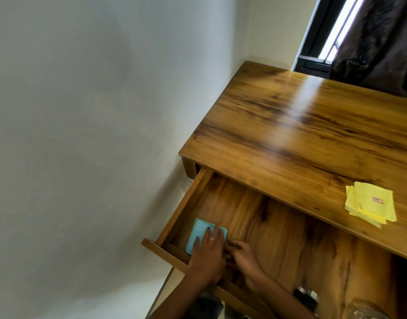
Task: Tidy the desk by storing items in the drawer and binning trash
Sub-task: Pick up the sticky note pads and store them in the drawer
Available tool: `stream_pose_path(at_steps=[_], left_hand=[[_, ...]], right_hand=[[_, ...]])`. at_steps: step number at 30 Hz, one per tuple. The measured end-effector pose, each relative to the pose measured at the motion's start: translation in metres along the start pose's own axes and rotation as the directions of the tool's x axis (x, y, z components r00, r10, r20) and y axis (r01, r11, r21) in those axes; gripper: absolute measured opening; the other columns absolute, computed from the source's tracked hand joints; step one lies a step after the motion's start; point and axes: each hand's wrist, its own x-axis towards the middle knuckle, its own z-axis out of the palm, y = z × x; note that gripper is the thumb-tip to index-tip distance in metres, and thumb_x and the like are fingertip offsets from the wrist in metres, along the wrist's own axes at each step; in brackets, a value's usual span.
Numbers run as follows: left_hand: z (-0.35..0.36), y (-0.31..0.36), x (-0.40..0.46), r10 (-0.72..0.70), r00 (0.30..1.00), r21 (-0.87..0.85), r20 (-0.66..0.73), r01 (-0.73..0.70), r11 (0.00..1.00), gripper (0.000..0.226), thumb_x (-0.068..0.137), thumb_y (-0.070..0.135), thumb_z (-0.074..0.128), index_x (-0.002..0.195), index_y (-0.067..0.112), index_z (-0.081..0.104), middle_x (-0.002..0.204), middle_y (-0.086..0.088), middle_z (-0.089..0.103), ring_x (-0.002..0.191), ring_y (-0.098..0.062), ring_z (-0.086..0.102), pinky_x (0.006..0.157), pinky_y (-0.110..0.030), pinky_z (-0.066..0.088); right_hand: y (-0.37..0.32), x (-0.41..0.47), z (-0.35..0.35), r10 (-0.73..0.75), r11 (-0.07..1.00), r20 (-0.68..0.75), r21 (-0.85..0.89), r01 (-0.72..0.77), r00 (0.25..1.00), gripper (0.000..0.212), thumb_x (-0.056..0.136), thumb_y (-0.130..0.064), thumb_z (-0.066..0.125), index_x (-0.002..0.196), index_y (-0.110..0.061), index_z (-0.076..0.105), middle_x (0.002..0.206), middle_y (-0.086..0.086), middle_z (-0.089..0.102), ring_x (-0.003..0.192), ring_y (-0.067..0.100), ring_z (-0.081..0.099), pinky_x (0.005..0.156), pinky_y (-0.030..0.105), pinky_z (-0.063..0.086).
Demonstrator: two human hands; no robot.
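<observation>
The wooden drawer (278, 226) is pulled open under the desk (301, 125). A light blue pad (199, 229) lies flat in the drawer's near left corner. My left hand (208, 252) rests on it with straight fingers pressing down. My right hand (242, 254) is just right of the pad inside the drawer, its fingers curled at the pad's edge; whether they grip it is hidden. A stack of yellow sticky notes (370, 203) lies on the desk's front right.
A white wall runs along the left of the desk. A dark curtain (377, 42) and window sit at the back right. A small dark object (306, 295) and clear plastic (368, 309) lie in the drawer's near right part.
</observation>
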Motion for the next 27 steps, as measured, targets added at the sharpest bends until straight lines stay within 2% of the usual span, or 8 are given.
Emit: stream_pose_path(at_steps=[2, 4, 10, 15, 18, 20, 23, 27], left_hand=[[0.003, -0.001, 0.001, 0.015, 0.996, 0.052, 0.09, -0.02, 0.998, 0.066, 0.099, 0.029, 0.036, 0.151, 0.014, -0.003, 0.159, -0.005, -0.011, 0.146, -0.027, -0.009, 0.117, -0.048, 0.004], [0.0, -0.005, 0.002, -0.013, 0.992, 0.054, 0.125, 0.006, 0.999, 0.067, 0.099, 0.029, 0.036, 0.151, 0.013, -0.004, 0.158, -0.006, -0.013, 0.146, -0.028, -0.01, 0.117, -0.049, 0.004], [-0.007, -0.018, 0.002, -0.077, 0.979, 0.04, 0.189, 0.071, 0.997, 0.068, 0.099, 0.029, 0.037, 0.151, 0.012, -0.005, 0.158, -0.007, -0.015, 0.145, -0.03, -0.012, 0.116, -0.053, 0.012], [-0.007, -0.021, 0.003, -0.089, 0.975, 0.05, 0.204, 0.08, 0.996, 0.068, 0.1, 0.031, 0.035, 0.151, 0.013, -0.006, 0.157, -0.007, -0.017, 0.145, -0.029, -0.014, 0.116, -0.054, 0.013], [-0.008, -0.02, 0.005, -0.097, 0.97, 0.085, 0.222, 0.08, 0.993, 0.07, 0.099, 0.03, 0.036, 0.15, 0.012, -0.008, 0.157, -0.007, -0.018, 0.145, -0.029, -0.014, 0.116, -0.054, 0.014], [-0.008, -0.02, 0.006, -0.102, 0.97, 0.107, 0.219, 0.08, 0.991, 0.069, 0.099, 0.03, 0.036, 0.15, 0.011, -0.007, 0.158, -0.007, -0.016, 0.145, -0.029, -0.012, 0.115, -0.053, 0.014], [-0.012, -0.015, 0.004, -0.105, 0.986, 0.155, 0.128, 0.084, 0.984, 0.061, 0.1, 0.031, 0.032, 0.151, 0.011, 0.003, 0.159, -0.008, -0.003, 0.146, -0.029, -0.001, 0.116, -0.052, 0.014], [-0.01, -0.008, 0.005, -0.088, 0.977, 0.038, -0.194, 0.097, 0.995, 0.049, 0.1, 0.036, 0.032, 0.144, 0.016, 0.031, 0.148, -0.004, 0.037, 0.136, -0.018, 0.034, 0.114, -0.039, 0.026]], right_hand=[[-0.003, -0.004, 0.003, 0.076, 0.991, 0.061, 0.104, -0.082, 0.995, 0.026, 0.098, -0.011, 0.039, 0.108, -0.014, 0.062, 0.1, 0.008, 0.069, 0.087, 0.021, 0.065, 0.066, 0.029, 0.05], [-0.005, -0.003, 0.009, 0.116, 0.974, 0.116, 0.183, -0.136, 0.986, 0.031, 0.097, -0.007, 0.034, 0.108, -0.012, 0.063, 0.098, 0.01, 0.068, 0.082, 0.021, 0.062, 0.066, 0.03, 0.049], [-0.019, 0.002, 0.023, 0.154, 0.965, 0.153, 0.187, -0.182, 0.976, 0.045, 0.082, 0.012, 0.03, 0.097, -0.013, 0.063, 0.086, 0.012, 0.061, 0.071, 0.018, 0.051, 0.061, 0.027, 0.046], [-0.021, 0.0, 0.021, 0.173, 0.954, 0.203, 0.207, -0.215, 0.964, 0.053, 0.076, 0.014, 0.031, 0.115, -0.009, 0.061, 0.112, 0.021, 0.058, 0.084, 0.024, 0.051, 0.071, 0.03, 0.047], [-0.022, -0.005, 0.019, 0.151, 0.968, 0.212, 0.169, -0.188, 0.966, 0.045, 0.083, 0.008, 0.035, 0.116, -0.01, 0.06, 0.11, 0.017, 0.06, 0.086, 0.023, 0.053, 0.074, 0.03, 0.048], [-0.024, -0.011, 0.017, 0.128, 0.971, 0.219, 0.17, -0.167, 0.967, 0.033, 0.09, 0.001, 0.037, 0.106, -0.013, 0.062, 0.103, 0.01, 0.063, 0.087, 0.02, 0.057, 0.078, 0.031, 0.049], [-0.03, -0.017, 0.01, 0.087, 0.975, 0.168, 0.186, -0.118, 0.982, 0.027, 0.094, -0.004, 0.04, 0.108, -0.013, 0.06, 0.104, 0.007, 0.063, 0.098, 0.02, 0.059, 0.086, 0.031, 0.048], [-0.039, -0.028, -0.011, -0.026, 0.983, 0.035, 0.182, 0.019, 0.999, 0.025, 0.095, -0.008, 0.042, 0.109, -0.011, 0.063, 0.11, 0.006, 0.063, 0.099, 0.016, 0.061, 0.077, 0.023, 0.051]])
